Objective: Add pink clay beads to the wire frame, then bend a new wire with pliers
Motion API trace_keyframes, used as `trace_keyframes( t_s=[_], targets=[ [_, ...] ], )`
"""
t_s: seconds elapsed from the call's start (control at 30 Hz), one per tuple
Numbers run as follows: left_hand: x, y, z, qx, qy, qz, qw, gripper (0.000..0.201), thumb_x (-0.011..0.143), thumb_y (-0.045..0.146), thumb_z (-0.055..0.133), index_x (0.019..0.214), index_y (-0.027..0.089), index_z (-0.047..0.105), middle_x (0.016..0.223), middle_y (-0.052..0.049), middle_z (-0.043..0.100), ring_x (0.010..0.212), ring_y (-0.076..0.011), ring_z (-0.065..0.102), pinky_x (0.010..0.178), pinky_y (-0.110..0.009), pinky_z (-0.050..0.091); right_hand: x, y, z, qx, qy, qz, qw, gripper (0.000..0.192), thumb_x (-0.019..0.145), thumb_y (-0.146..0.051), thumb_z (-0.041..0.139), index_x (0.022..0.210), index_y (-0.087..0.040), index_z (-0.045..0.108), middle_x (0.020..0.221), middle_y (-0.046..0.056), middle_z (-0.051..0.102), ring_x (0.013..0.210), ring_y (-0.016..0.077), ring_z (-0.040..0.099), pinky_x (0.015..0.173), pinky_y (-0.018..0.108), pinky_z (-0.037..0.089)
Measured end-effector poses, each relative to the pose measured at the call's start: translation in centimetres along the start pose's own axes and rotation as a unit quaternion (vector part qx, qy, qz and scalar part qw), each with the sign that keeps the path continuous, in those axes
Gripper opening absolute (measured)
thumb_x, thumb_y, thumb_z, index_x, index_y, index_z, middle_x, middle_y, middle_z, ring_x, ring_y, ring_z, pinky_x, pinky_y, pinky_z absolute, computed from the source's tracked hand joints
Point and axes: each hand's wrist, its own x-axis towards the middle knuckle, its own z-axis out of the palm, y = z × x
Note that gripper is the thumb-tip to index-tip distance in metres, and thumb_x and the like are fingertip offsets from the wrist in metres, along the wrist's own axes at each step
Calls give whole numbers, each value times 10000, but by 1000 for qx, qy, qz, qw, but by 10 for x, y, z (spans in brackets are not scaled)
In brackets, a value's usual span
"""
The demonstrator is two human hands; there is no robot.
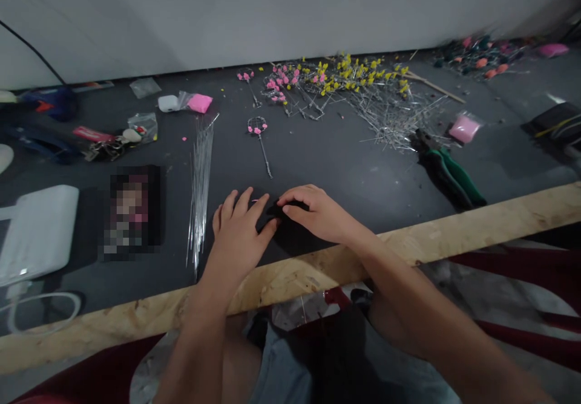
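A dark worktable (pixel 354 168) with a raw wooden front edge stands against a pale wall (pixel 272 11). Wire stems (pixel 385 107) tipped yellow and pink are heaped toward its back edge, green pliers (pixel 454 177) to their right. At the front edge, the left hand (pixel 238 234) lies flat, fingers loosely spread, beside the right hand (pixel 318 213), which pinches a small dark piece (pixel 276 209).

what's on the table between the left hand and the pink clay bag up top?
In the head view, a bundle of thin wires lies between the left hand and the pink clay bag, running lengthwise along that stretch; otherwise only dark table.
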Motion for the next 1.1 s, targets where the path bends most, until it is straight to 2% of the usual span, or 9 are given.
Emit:
trace_keyframes(
  t_s=[0.13,0.27,0.5,0.73,0.97,1.1],
  targets=[
    [4,-6,-2,-69,31,-4,997,406,855,418,481,1215,239,539,1328,-52,509,1301,-278,327,1044,-492,284,0,0,-1,0,1,-6,1000,174,860,-238,490,941,-237,644,1034,-6,674,1011,171,554,935,366,351],
    [9,-11,-1,-114,56,8,992,376,855,330,493,1210,210,531,1283,-60,547,1262,-256,387,1033,-470,316,-1,-1,-1,-1,2,-4,1000,172,860,-241,491,942,-235,642,1017,-10,677,1008,171,549,933,364,351],
    [20,-17,3,-79,80,9,994,282,848,281,495,1091,206,618,1202,-53,595,1141,-249,492,980,-437,372,-1,-1,-1,1,0,-1,1000,172,858,-240,491,941,-238,642,1025,-10,675,1012,175,551,941,366,349],
    [27,-18,6,-70,92,5,993,203,853,307,493,913,237,675,1149,-26,615,1100,-255,502,939,-430,386,-1,-2,-2,7,-7,9,1000,182,859,-251,486,952,-245,642,1040,-11,670,1037,180,538,953,374,344],
    [26,-20,8,-75,93,12,993,211,866,299,470,919,243,666,1144,-22,615,1111,-250,494,945,-427,380,-1,-3,-3,7,-5,7,1000,184,861,-247,483,952,-248,643,1038,-11,672,1022,176,549,947,370,348],
    [24,-19,6,-82,95,16,992,238,863,312,477,1022,229,634,1176,-40,607,1132,-252,490,963,-425,378,-1,-2,-2,6,-6,9,1000,184,862,-258,484,952,-246,644,1033,-11,672,1019,176,545,945,372,348]
  ],
)
